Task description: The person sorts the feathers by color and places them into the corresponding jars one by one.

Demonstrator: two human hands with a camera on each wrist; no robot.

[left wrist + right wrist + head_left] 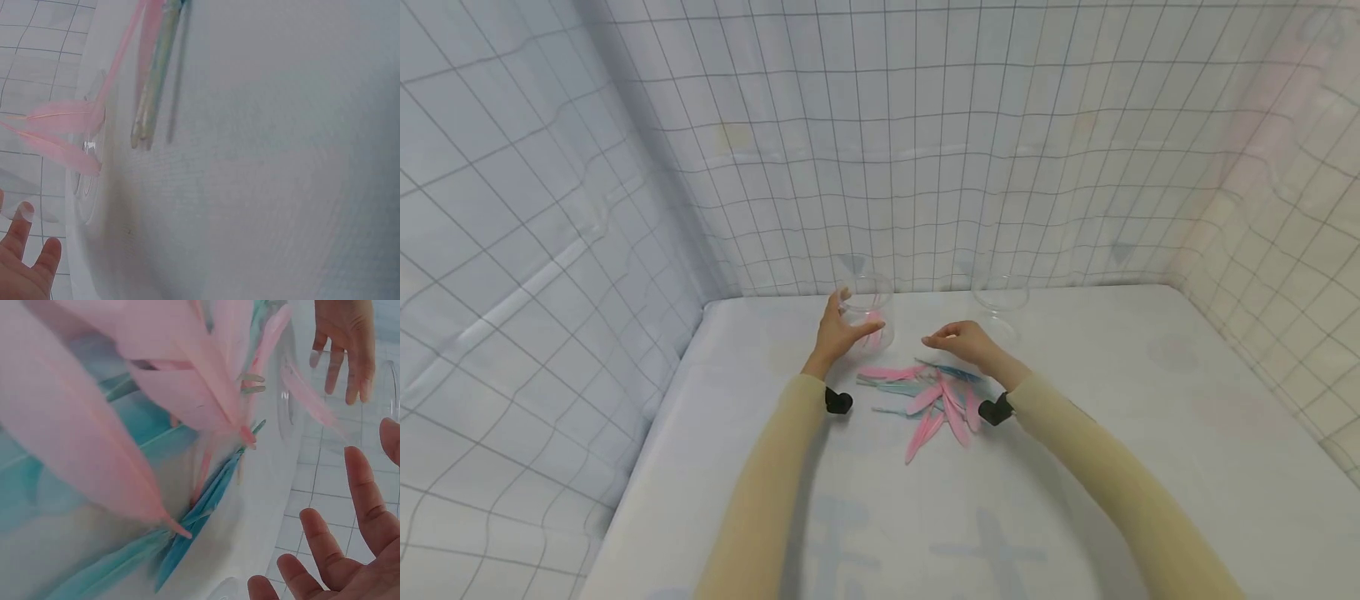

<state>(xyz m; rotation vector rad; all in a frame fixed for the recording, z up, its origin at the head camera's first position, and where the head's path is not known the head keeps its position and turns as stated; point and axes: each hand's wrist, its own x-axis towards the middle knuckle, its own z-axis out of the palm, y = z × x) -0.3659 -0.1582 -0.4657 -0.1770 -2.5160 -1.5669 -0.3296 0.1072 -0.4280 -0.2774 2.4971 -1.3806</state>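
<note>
Pink feathers (62,117) are leaning in a clear cup (883,307), between spread thumb and fingers of the left hand (835,333). Loose feather pile (952,402) is lying rightward on the desk (1120,358). Its blue feather (961,373), long axis running roughly left-right, is lying just on the near side of the right hand (968,342), the closer one; right fingers are parted, holding nothing. Second cup (1000,310) is standing beyond.

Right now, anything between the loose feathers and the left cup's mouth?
Nothing visible stands between the loose feathers and the left cup's mouth. The left hand holds its side, thumb below the rim. Pink feathers stand inside. The right hand, right of the cup, doesn't cover the opening.
</note>
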